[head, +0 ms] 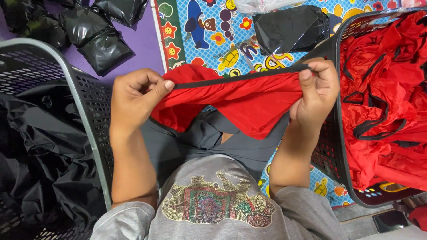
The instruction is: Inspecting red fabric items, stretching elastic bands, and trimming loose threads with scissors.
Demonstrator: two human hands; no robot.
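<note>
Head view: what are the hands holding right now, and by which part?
Both hands hold one red garment by its black-trimmed top edge: left hand pinches the left end, right hand the right end, stretching it between them.

Head camera, steeply downward, close.

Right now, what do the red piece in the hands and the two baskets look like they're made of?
Red garment: thin, smooth woven fabric with a slight sheen and soft folds, probably synthetic; black trim along its edge. Left basket and right basket: rigid moulded plastic, dark perforated walls, matte. Left hand and right hand pinch the trim.
</note>
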